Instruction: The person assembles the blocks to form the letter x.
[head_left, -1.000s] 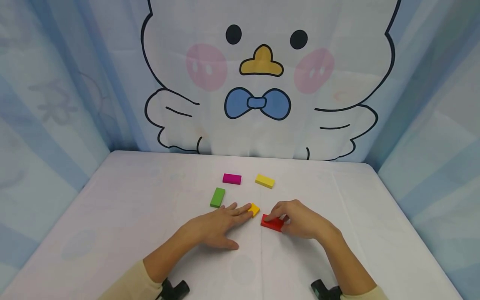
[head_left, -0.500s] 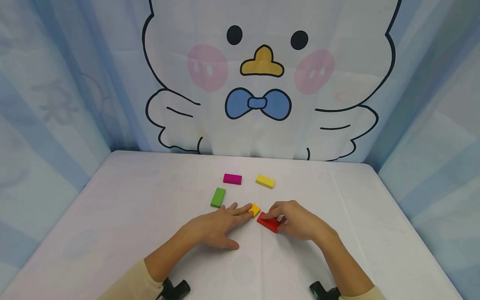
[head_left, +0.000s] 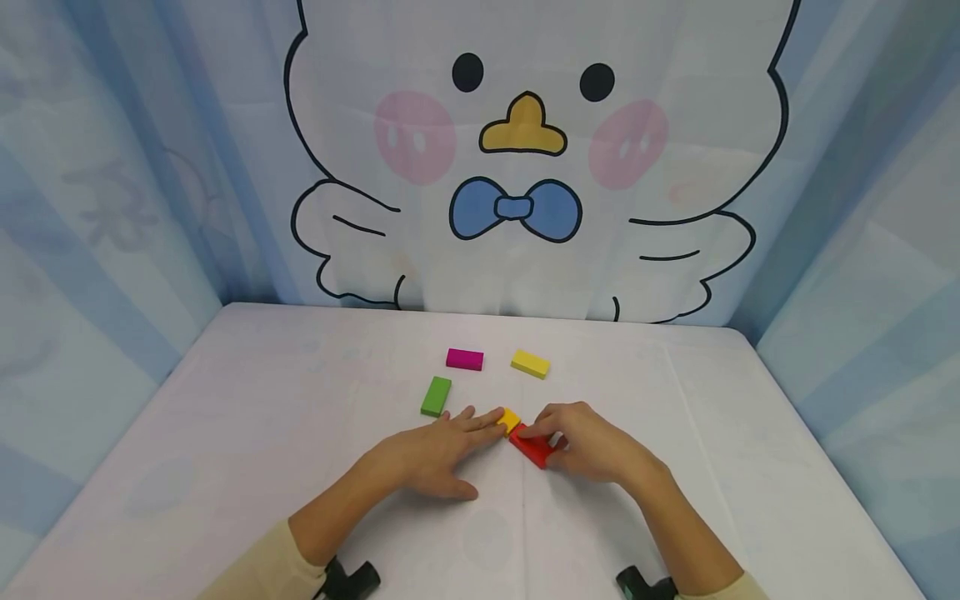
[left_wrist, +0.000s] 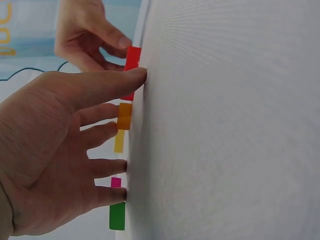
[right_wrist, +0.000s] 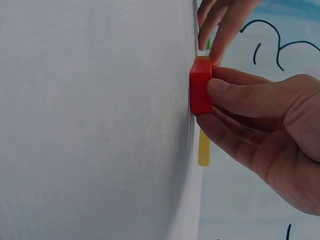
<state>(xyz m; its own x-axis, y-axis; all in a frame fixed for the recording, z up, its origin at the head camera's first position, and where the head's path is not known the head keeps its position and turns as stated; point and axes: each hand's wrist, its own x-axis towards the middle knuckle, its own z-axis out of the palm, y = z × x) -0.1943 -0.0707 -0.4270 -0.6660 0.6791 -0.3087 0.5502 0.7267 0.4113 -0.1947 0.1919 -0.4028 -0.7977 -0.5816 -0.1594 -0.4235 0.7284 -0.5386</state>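
My right hand (head_left: 600,446) pinches a red block (head_left: 531,450) lying on the white table, thumb and fingers on its sides. In the right wrist view the red block (right_wrist: 201,95) shows its end face, the thumb against it. The block's far left end sits right at a smaller orange-yellow block (head_left: 510,418). On that smaller block rest the straight fingertips of my left hand (head_left: 438,457), which lies spread with the thumb apart. In the left wrist view the orange block (left_wrist: 124,116) shows by the fingertips, in line with the red one.
Beyond the hands lie a green block (head_left: 436,396), a magenta block (head_left: 465,359) and a yellow block (head_left: 530,364). The table (head_left: 300,358) ends at a curtain (head_left: 525,275) with a cartoon bird. Black wrist cameras show at both sleeves.
My right hand has slid the red block left and turned it slightly, bringing it from a gap up to the orange-yellow block. The left hand has stayed in place.
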